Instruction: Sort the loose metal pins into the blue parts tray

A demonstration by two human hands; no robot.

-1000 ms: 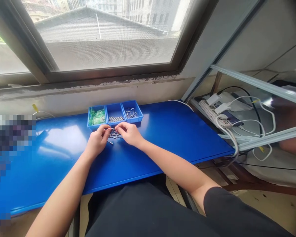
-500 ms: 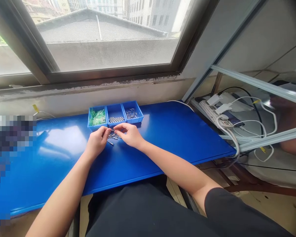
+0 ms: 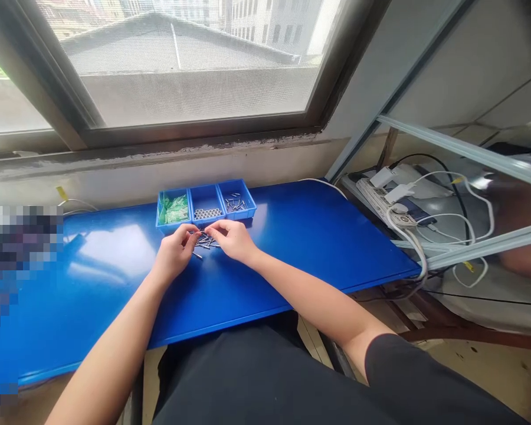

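Note:
My left hand [image 3: 177, 247] is closed, its thumb and forefinger pinched together in front of the bins. Opposite it, my right hand [image 3: 233, 240] is pinched too, with its fingertips close to the left ones. What lies in either pinch is too small to make out. Just below the fingertips is a loose pile of thin dark metal pins [image 3: 206, 242] on the blue table [image 3: 265, 274]. Behind the hands are three joined blue bins: one with green and clear small pieces [image 3: 176, 209], one with silver ring-like parts [image 3: 207, 213], one with slim metal pins [image 3: 234, 203].
A window [image 3: 194, 88] rises behind the table. On the right, a metal frame [image 3: 464, 147] stands beside a power strip [image 3: 383, 198] with plugs and white cables. One white cable [image 3: 327, 182] runs over the table's back corner. The far left is pixelated.
My right fingertips have shifted slightly, the thumb now nearer the forefinger. Both hands stay over the pile; the whole view has moved a little.

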